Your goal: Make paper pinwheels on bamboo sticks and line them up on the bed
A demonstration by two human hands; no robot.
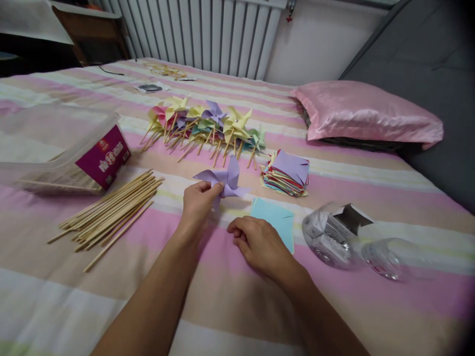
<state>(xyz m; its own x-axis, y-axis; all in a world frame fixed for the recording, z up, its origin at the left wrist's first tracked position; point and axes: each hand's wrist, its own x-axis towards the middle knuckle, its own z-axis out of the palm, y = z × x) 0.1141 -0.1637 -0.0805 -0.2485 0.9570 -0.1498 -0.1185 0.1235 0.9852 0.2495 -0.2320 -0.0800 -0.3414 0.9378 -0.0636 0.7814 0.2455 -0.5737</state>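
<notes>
Pinched between the thumb and fingers of my left hand (200, 200) is a purple paper pinwheel (230, 179), its blades folded in to the middle. No stick shows on it. My right hand (261, 242) hovers to the right and lower, fingers curled in with thumb near the forefinger; whether something small sits between them is hidden. Beside that hand lie light-blue paper squares (276, 220) with a cut showing at one corner. Farther back is a stack of coloured paper squares (285, 173), purple on top.
Finished pinwheels (208, 123) on sticks lie in a heap at the back. Loose wooden sticks (115, 210) lie at left beside a clear plastic box (100, 143). A clear container (326, 235) with small boxes and a clear lid (386, 259) are at right. A pink pillow (371, 111) sits behind.
</notes>
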